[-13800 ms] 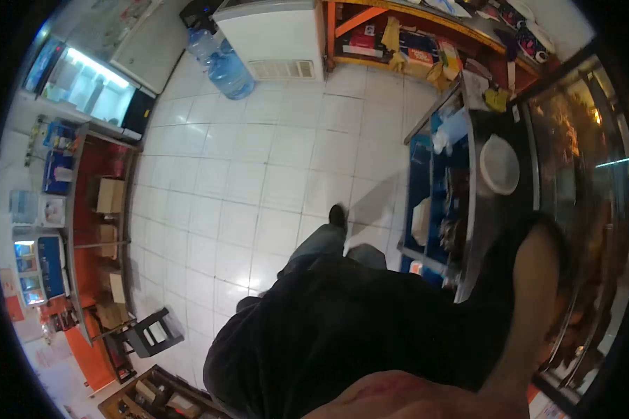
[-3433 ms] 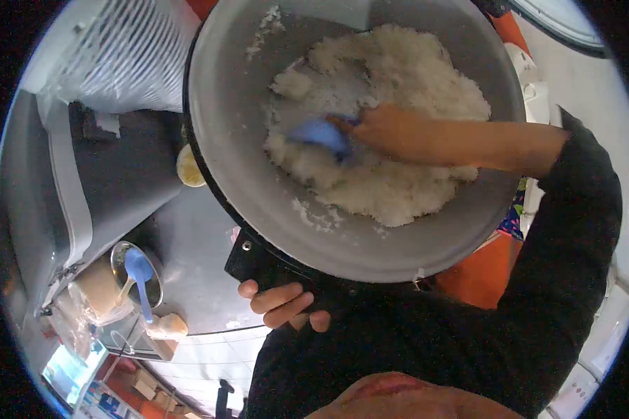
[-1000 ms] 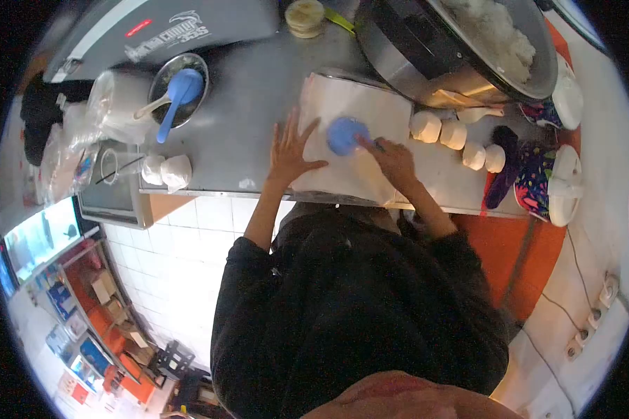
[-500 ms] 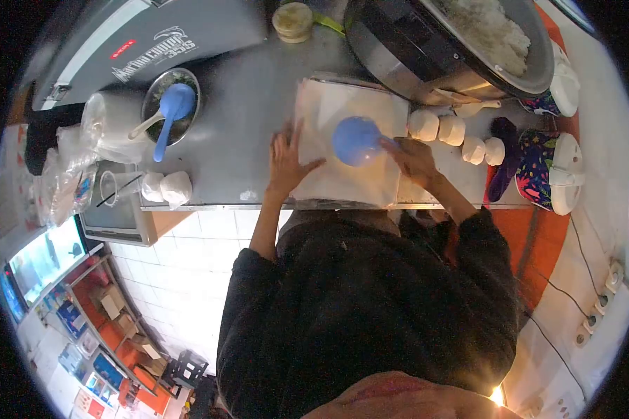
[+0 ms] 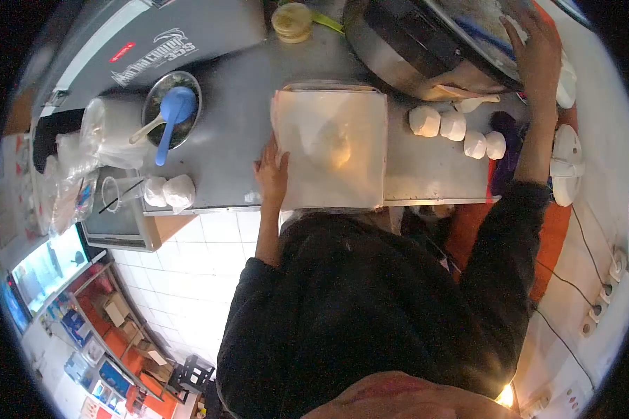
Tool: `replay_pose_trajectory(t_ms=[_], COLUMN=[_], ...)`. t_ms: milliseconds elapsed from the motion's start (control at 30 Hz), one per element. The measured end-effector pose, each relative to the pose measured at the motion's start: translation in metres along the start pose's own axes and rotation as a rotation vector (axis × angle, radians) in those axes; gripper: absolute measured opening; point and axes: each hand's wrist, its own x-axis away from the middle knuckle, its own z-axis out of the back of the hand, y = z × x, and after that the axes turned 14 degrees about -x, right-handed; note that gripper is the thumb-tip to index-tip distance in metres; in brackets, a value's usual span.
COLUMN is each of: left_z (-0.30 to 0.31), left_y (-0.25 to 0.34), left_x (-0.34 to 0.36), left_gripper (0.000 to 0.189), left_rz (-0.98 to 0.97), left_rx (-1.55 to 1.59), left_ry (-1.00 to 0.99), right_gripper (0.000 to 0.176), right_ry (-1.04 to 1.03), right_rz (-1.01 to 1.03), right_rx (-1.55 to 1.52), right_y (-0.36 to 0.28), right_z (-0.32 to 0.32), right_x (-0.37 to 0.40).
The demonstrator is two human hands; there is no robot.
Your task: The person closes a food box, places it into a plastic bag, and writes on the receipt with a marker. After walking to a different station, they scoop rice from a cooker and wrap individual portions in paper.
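Observation:
A stack of pale sheets [image 5: 363, 115] lies at the front of the metal counter, with a soft, yellowish mound-like patch [image 5: 337, 145] in its middle. My left hand [image 5: 272, 173] rests at the stack's left edge, fingers stretched out and holding nothing. My right hand [image 5: 537, 45] is raised at the far right, over the rim of a large rice cooker [image 5: 398, 52]. Its thumb and fingers are apart, though the fingertips are partly hidden. Beside them, inside the cooker, lies a blue rice paddle [image 5: 483, 33].
Several white wrapped bundles [image 5: 425, 121] sit right of the sheets; two more bundles [image 5: 178, 191] are at left near a clear cup [image 5: 119, 192]. A metal bowl [image 5: 152, 98] holds greens and a blue spoon [image 5: 177, 105]. A round jar [image 5: 291, 22] stands at the back.
My right hand has moved from above the sheets up and right to the cooker, with the blue paddle going there too. My left hand has slid slightly left and down to the stack's edge.

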Motion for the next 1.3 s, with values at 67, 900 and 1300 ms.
replay_pose_trajectory(t_ms=[67,900,1300], left_z=[0.007,0.024,0.029], left_y=[-0.012,0.033,0.057], left_x=[0.003,-0.147,-0.171], left_gripper=[0.054,0.033,0.022], left_rz=[0.018,-0.701,-0.886], left_rx=[0.007,0.08,0.015], left_ry=[0.019,0.052,-0.204], right_gripper=[0.03,0.025,0.024], right_ry=[0.228,-0.413,-0.186], right_rz=[-0.018,-0.561,-0.201], right_rx=[-0.422,-0.923,-0.726], right_y=[-0.072,-0.156,-0.167], right_z=[0.0,-0.224,-0.189], right_x=[0.014,0.152,0.166])
